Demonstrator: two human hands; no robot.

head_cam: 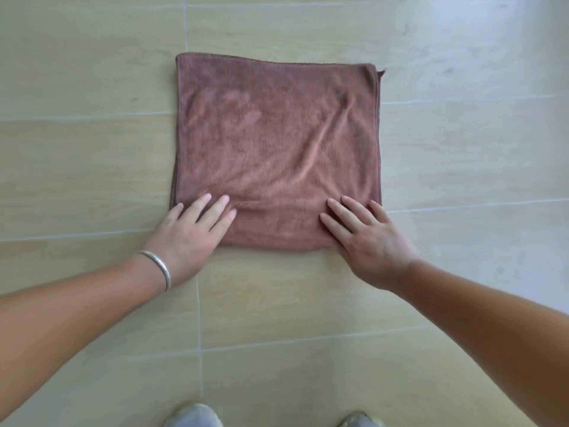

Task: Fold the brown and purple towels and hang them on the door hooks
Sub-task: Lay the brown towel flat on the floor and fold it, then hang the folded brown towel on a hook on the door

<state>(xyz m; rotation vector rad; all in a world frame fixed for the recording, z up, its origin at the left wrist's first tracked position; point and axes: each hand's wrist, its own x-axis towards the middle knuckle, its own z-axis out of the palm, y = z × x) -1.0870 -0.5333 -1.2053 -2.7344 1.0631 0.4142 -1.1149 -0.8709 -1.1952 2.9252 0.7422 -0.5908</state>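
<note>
Head view shows both hands, left (187, 232) and right (366, 238), pressing flat fingers on the brown towel (277, 143), still folding; next, fold it again.

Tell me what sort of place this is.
Likely an indoor room at home, seen at floor level: pale wood-look floor tiles with grout lines, a brown towel spread on them, and shoe tips at the bottom edge.
</note>
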